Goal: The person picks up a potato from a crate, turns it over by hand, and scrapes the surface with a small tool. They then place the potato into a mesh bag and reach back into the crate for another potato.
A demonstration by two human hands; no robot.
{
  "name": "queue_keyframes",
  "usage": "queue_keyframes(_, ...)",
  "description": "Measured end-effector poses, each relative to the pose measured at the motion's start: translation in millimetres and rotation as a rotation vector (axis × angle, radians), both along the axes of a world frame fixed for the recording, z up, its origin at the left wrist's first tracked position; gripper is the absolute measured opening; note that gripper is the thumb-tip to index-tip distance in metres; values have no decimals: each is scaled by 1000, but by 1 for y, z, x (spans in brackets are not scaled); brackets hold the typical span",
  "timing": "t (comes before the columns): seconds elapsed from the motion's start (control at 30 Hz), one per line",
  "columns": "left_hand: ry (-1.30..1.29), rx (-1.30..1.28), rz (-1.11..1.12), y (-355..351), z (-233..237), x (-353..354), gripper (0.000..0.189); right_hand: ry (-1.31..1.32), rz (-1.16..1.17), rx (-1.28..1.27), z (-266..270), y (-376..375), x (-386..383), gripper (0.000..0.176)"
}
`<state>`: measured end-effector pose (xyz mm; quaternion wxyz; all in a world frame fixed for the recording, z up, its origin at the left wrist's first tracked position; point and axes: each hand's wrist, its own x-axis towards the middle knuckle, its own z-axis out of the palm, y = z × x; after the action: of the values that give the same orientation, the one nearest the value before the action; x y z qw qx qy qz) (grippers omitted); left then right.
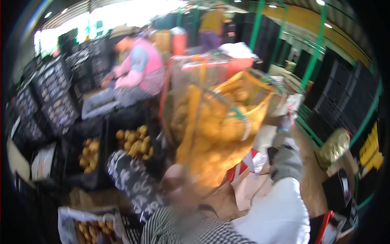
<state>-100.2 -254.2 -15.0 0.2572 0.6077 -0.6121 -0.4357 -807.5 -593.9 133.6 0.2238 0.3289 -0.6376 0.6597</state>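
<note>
A large orange mesh sack (227,130) full of round yellow-brown produce, which looks like potatoes, stands in front of me, its mouth gaping at the upper right. My right arm, in a white sleeve with a grey knit cuff, stretches forward along the sack's right side. At its end, my right hand (281,139) is small and blurred, near pale wrappings; its fingers cannot be made out. Close to the camera, a smeared skin-toned shape seems to be my left hand (176,179), in front of the sack's lower left. Motion blur hides its fingers and any grip.
Black crates (83,156) of the same produce stand at left; a lined crate (89,227) is at lower left. Another person (140,69) in pink sits beyond them. Stacked dark crates (341,91) and green posts (317,46) line the right. A filled sack (334,148) lies nearby.
</note>
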Motion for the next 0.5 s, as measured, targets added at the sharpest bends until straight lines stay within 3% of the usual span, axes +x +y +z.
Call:
queue_keyframes(0.07, -141, 81, 233, 58, -39, 70, 41, 139, 24, -113, 24, 55, 68, 25)
queue_keyframes(0.2, -351, 371, 551, 202, -103, 142, 39, 136, 582, -275, 27, 201, 287, 35)
queue_keyframes(0.3, -386, 577, 626, 269, -143, 162, 38, 125, 1140, -5, -11, 287, 408, 44)
queue_keyframes(0.37, -367, 661, 618, 291, -169, 167, 38, 460, 1588, 217, -20, 319, 481, 35)
queue_keyframes(0.4, -350, 684, 607, 297, -179, 165, 37, 378, 1747, 336, -25, 318, 506, 31)
queue_keyframes(0.43, -323, 691, 598, 301, -186, 162, 37, 510, 1968, 191, -26, 322, 541, 29)
queue_keyframes(0.47, -300, 688, 603, 305, -196, 159, 37, 680, 1983, 267, -25, 321, 570, 31)
queue_keyframes(0.5, -285, 672, 616, 307, -203, 154, 36, 639, 2111, 386, -27, 327, 598, 44)
